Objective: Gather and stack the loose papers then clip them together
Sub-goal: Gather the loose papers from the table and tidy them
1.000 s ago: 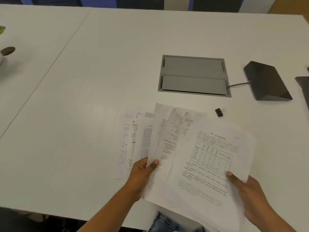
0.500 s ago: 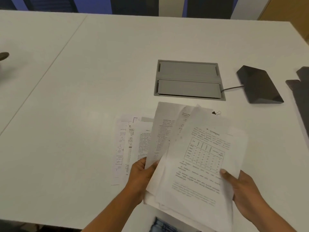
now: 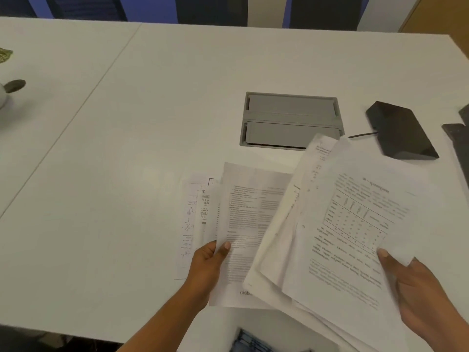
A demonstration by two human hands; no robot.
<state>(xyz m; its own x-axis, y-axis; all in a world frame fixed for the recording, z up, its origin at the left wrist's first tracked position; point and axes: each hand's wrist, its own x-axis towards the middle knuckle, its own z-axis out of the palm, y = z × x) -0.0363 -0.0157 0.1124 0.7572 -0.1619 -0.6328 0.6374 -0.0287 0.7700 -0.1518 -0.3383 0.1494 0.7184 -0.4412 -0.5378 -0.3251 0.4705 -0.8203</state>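
Observation:
My right hand (image 3: pixel 416 290) holds a loose bundle of printed papers (image 3: pixel 350 224), lifted and tilted to the right; the top sheet carries a table. My left hand (image 3: pixel 208 265) pinches the left edge of a single text sheet (image 3: pixel 248 224) near the front of the white table (image 3: pixel 127 174). Under and left of that sheet lie a few more papers (image 3: pixel 193 219) with diagrams, flat on the table. The binder clip is hidden behind the raised bundle.
A grey cable hatch (image 3: pixel 289 118) is set into the table behind the papers. A black wedge-shaped device (image 3: pixel 401 130) with a cable sits at the right, a dark object (image 3: pixel 459 138) at the right edge. A pot (image 3: pixel 7 92) stands at the far left.
My right hand has swung the bundle up and to the right, away from the sheet in my left hand. The bundle now covers the binder clip.

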